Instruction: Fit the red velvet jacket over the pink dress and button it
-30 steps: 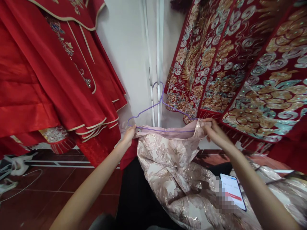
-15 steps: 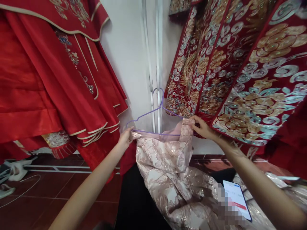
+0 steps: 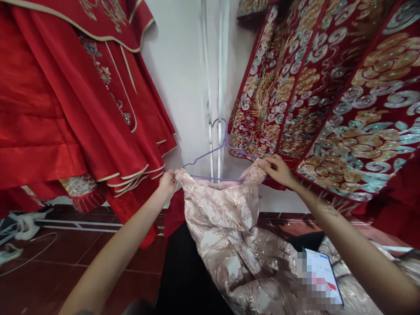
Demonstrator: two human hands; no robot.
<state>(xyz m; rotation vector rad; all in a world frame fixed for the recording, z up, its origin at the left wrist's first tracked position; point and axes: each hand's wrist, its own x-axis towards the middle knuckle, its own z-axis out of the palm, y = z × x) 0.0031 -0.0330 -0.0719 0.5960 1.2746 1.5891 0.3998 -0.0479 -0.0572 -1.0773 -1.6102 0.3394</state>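
A pale pink brocade garment (image 3: 223, 218) hangs from a thin purple wire hanger (image 3: 216, 151) held up in front of a white wall. My left hand (image 3: 166, 181) pinches the garment's left top corner at the hanger's left end. My right hand (image 3: 277, 169) grips the right top corner of the fabric over the hanger's right end. Both hands are closed on the cloth. The rest of the garment falls in folds toward my lap.
Red embroidered robes (image 3: 75, 109) hang on the left; heavily beaded red and gold garments (image 3: 328, 96) hang on the right. A phone (image 3: 320, 273) lies on the fabric at lower right. White cables and a plug (image 3: 19, 232) lie on the dark red tiled floor (image 3: 65, 267).
Both hands have drawn closer together along the hanger. The right hand has pulled the fabric's right corner up over the hanger's shoulder, and the left corner now covers the left end.
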